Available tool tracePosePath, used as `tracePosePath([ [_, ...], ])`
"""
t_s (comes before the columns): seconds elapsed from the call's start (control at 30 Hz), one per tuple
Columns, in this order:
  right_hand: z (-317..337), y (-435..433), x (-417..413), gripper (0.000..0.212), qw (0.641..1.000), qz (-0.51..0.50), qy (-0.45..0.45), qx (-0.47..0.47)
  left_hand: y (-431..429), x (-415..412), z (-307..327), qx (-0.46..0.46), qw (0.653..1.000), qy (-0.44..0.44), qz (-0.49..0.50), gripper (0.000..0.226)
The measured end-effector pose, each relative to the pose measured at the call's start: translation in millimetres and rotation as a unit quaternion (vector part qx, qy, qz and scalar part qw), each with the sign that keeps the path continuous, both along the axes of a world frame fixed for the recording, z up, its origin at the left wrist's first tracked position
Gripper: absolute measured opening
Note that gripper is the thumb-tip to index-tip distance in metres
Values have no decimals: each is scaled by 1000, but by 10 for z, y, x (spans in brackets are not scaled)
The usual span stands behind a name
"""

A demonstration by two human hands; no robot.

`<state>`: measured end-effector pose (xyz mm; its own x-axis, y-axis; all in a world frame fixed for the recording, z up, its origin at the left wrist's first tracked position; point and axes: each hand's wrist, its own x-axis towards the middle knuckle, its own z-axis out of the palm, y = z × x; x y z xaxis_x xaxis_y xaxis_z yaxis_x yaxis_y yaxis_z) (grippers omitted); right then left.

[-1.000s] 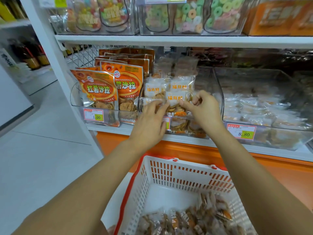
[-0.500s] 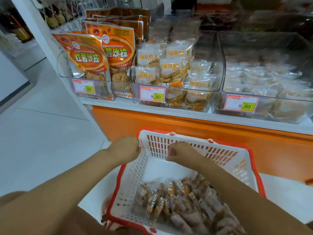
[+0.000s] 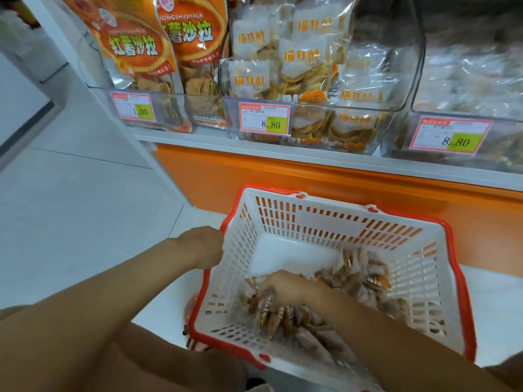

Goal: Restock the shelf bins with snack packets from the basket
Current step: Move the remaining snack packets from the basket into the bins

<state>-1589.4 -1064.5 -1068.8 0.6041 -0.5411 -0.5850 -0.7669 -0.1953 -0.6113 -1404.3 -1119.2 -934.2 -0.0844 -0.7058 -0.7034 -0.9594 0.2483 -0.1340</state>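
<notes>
At the far left of the shelf [image 3: 283,145], a clear left bin [image 3: 175,108] holds upright orange pouches [image 3: 135,52] behind a price tag [image 3: 133,107]. Below it, the left grip [image 3: 202,246], a bare hand, lies against the left rim of the white, red-rimmed basket [image 3: 311,222]. Its fingers are hidden, so I cannot tell whether it clasps the rim. The basket stands on the floor in front of the shelf's orange base panel [image 3: 254,176]. Inside it, the snack packets [image 3: 365,275] lie heaped in the near and right part. The right grip [image 3: 285,290] is down among them, its blurred fingers curled round a few. Above, the middle bin [image 3: 407,66] is piled with clear packets of golden crisps [image 3: 300,69]. Farthest right, a right bin [image 3: 503,137] holds paler packets, too blurred to name.
</notes>
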Motion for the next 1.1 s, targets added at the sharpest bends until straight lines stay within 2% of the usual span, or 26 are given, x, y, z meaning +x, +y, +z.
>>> tracePosePath([
  [0.2,-81,79,10,23,997,-49,-19,-51,3,-29,64,9,1000,4,-2,29],
  [0.33,69,1,-159,7,983,-153,-78,-67,37,-39,170,-4,1000,29,8,27],
  [0.4,246,-100,-267,10,961,-231,-139,-53,45,-67,234,-31,996,76,21,31],
  [0.47,508,-198,-372,13,933,-302,-192,-28,42,-106,277,-56,984,160,60,47],
  [0.53,824,-271,-464,14,905,-352,-238,-9,62,-177,359,-44,961,252,107,66],
  [0.6,1150,-292,-549,17,873,-394,-286,-2,115,-269,451,1,926,346,148,65],
  [0.7,1566,-270,-678,22,837,-430,-337,-15,173,-409,523,43,862,462,204,33],
  [0.77,1780,-232,-775,24,831,-439,-340,-38,211,-503,590,32,837,507,206,18],
  [0.9,2153,-136,-1029,26,809,-465,-358,-46,225,-688,761,-12,787,580,211,15],
  [0.97,2315,-91,-1132,22,772,-489,-406,-23,183,-762,884,-45,733,637,234,8],
  [1.03,2454,-44,-1171,17,743,-491,-455,8,141,-859,1009,-64,656,700,275,14],
  [1.1,2540,4,-1151,11,747,-472,-468,28,133,-979,1110,-78,574,747,326,20],
])
